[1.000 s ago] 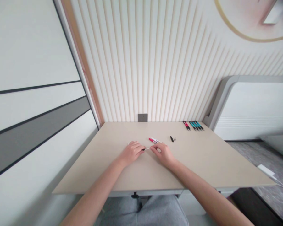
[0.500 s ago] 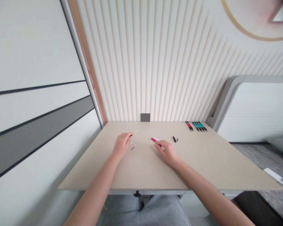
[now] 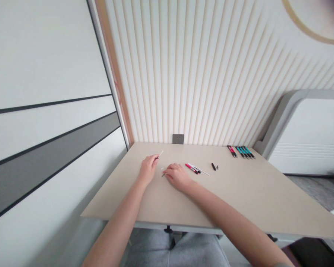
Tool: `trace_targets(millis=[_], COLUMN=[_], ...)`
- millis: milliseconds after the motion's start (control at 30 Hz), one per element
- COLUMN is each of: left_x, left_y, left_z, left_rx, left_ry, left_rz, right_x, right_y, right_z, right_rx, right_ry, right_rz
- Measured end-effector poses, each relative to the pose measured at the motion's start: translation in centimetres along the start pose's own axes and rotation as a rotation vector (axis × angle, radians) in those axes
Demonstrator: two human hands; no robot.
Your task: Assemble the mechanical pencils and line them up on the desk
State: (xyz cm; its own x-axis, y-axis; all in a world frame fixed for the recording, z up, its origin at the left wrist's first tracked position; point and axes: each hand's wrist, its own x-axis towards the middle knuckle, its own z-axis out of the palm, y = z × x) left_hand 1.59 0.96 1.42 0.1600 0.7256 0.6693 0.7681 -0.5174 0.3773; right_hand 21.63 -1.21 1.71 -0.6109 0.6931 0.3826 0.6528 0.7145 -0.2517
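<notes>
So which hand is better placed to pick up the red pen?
Probably the right hand: it rests closer to the red pen, while the left hand is farther away and is holding a thin white stick.

Smooth matt laminate tabletop, glossy plastic pens, ribbed painted wall panelling
</notes>
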Motion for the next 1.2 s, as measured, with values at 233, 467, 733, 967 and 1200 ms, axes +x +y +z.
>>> trace_targets(millis=[233,467,733,967,1200], left_x=[-0.1,0.0,-0.4,-0.2,0.0], left_y=[0.0,1.5,2.5,2.3,1.1], left_z=[0.4,0.3,0.8,0.5,0.4], left_rx=[-0.063,-0.088,-0.084,-0.043,0.014], left_ry=[-0.029,-0.148,-0.258,-0.221,-0.056], left_rz=[-0.004,0.057,0.12,0.105,0.008], right_x=[0.7,-3.2,-6.8,-6.4,-6.7], right_y=[-0.4,5.5,8.1,7.3,7.2], right_z=[0.1,-2.7,-3.6,-3.4,-3.6], right_rx=[-0.083,-0.252,-0.253,-0.285,-0.288], right_ry=[0.005,0.055,0.087,0.064,0.071], right_rz=[-0.037,0.212,0.408,0.396,0.38])
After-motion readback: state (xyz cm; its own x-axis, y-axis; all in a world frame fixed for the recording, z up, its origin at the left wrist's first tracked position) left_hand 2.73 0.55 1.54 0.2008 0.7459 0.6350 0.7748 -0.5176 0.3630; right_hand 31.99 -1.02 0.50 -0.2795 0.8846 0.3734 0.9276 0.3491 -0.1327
